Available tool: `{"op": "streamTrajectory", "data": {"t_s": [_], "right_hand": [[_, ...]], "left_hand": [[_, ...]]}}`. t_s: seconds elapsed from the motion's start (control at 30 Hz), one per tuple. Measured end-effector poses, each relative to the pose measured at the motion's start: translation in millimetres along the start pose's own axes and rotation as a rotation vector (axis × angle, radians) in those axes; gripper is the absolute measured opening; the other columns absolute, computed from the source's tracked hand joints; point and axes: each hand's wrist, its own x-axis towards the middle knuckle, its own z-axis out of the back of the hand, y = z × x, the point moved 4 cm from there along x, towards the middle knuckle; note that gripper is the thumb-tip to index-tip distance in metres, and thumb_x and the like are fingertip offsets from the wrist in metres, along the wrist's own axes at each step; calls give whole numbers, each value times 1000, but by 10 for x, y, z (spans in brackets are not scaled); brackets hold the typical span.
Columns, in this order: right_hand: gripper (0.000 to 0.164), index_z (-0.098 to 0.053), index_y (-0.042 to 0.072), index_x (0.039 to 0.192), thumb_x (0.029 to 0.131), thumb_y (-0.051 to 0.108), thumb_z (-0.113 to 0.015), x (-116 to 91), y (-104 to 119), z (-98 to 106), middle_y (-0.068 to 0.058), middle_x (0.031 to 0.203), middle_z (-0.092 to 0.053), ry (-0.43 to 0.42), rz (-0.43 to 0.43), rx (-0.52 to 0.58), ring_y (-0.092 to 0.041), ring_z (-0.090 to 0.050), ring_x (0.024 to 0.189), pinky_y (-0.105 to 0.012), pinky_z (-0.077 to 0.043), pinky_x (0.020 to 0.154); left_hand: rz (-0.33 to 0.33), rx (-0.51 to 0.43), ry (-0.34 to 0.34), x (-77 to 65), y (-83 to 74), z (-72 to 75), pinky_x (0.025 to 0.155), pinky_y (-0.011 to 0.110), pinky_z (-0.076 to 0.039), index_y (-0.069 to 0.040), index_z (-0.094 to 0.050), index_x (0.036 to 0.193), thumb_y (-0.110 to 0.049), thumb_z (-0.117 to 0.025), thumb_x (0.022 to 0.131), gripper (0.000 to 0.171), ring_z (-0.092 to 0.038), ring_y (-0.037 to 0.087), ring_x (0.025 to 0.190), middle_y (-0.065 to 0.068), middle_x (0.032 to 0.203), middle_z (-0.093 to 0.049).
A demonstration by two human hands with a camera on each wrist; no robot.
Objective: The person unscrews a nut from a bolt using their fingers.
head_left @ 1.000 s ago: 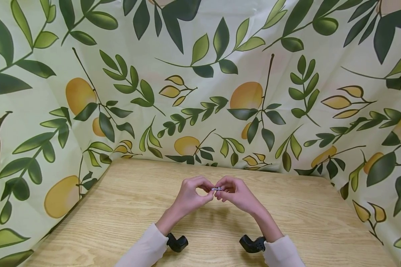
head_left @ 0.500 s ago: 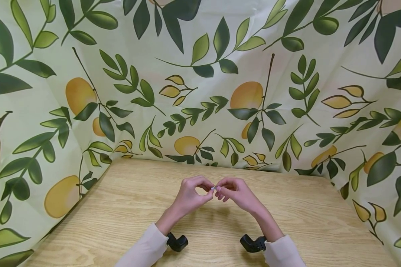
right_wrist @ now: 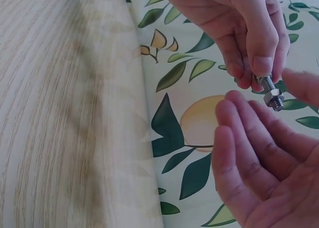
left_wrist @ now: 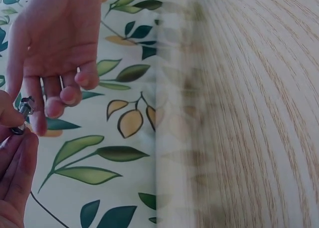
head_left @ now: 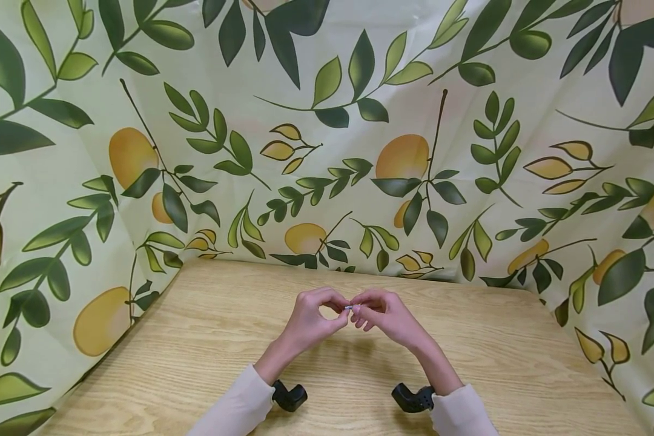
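Note:
A small silver bolt [right_wrist: 267, 83] carries a hex nut [right_wrist: 273, 97] near its threaded end. My left hand [head_left: 315, 313] pinches the bolt's other end between thumb and fingertips, which hide that end. In the left wrist view the nut end of the bolt [left_wrist: 26, 107] points up toward the right palm. My right hand [head_left: 383, 313] is beside the nut, its fingers [right_wrist: 239, 143] extended below it. Its thumb [right_wrist: 301, 88] lies close to the nut with a slight gap in the right wrist view. Whether the right index finger touches the nut is unclear.
Both hands are above a light wood-grain table [head_left: 223, 339]. A cloth printed with leaves and fruit [head_left: 327, 145] stands behind and at both sides. Black wrist cameras [head_left: 290, 396] are strapped below the light sleeves [head_left: 240, 402].
The right thumb and fingertips have shifted slightly left along the bolt, so less of it shows in the head view. The left hand has stayed in place.

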Motion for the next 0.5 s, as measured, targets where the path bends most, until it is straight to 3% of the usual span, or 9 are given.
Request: {"op": "streamTrajectory", "data": {"t_s": [0.13, 0.5], "right_hand": [[30, -68, -7, 113, 106, 20, -56, 6, -17, -2, -24, 95, -73, 19, -4, -4, -19, -72, 84, -31, -64, 73], [21, -65, -8, 112, 97, 6, -66, -1, 30, -22, -29, 95, -71, -27, 38, 34, -15, -72, 79, -33, -64, 72]], "left_hand": [[7, 3, 3, 1, 0, 0, 74, 22, -63, -9, -77, 89, 1, -75, 82, 13, -73, 9, 74, 5, 85, -78], [25, 0, 9, 1, 9, -3, 72, 21, -63, -9, -77, 88, 4, -76, 80, 16, -72, 8, 74, 1, 84, -77]]}}
